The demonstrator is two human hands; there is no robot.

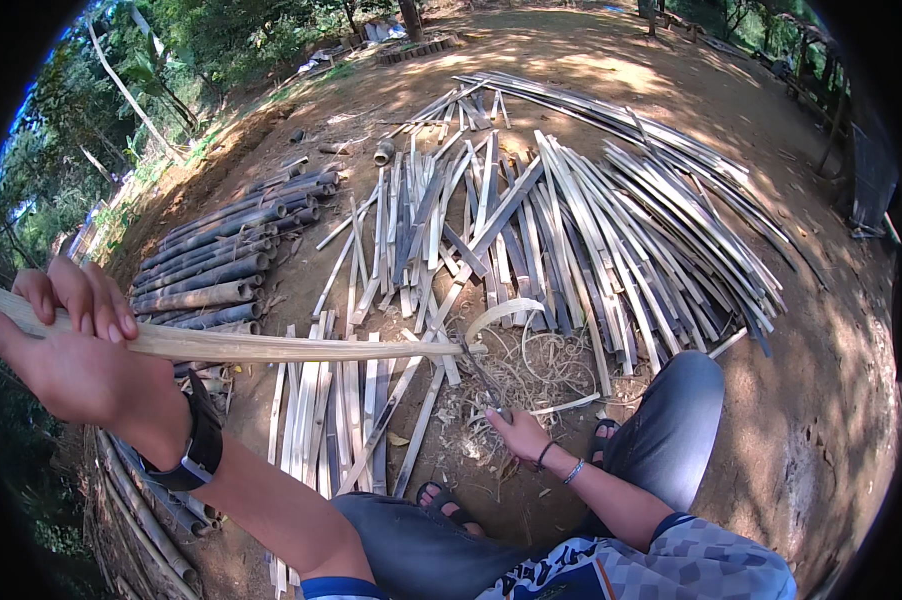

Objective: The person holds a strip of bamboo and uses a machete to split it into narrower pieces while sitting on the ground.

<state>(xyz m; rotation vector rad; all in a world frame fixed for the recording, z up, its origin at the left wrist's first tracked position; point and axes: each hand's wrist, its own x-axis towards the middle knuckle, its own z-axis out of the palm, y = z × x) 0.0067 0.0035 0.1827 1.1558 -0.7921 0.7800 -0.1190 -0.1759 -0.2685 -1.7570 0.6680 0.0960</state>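
A long pale bamboo strip [271,346] runs nearly level from the left side to the middle of the view. My left hand [86,345], with a dark watch on its wrist, is closed around the strip's left end. My right hand [519,436] is closed on the handle of a knife [486,375], whose thin dark blade meets the strip near its right end. From that spot a pale curled shaving [506,312] rises. Most of the knife's handle is hidden in my fingers. Under the blade lies a heap of curly bamboo shavings [561,365].
A big spread of split bamboo slats [611,240] covers the ground ahead. More pale slats [311,420] lie below the strip. Dark whole bamboo poles [211,265] are stacked at the left, with long poles [136,500] nearer. My bent knee [676,420] is at the right.
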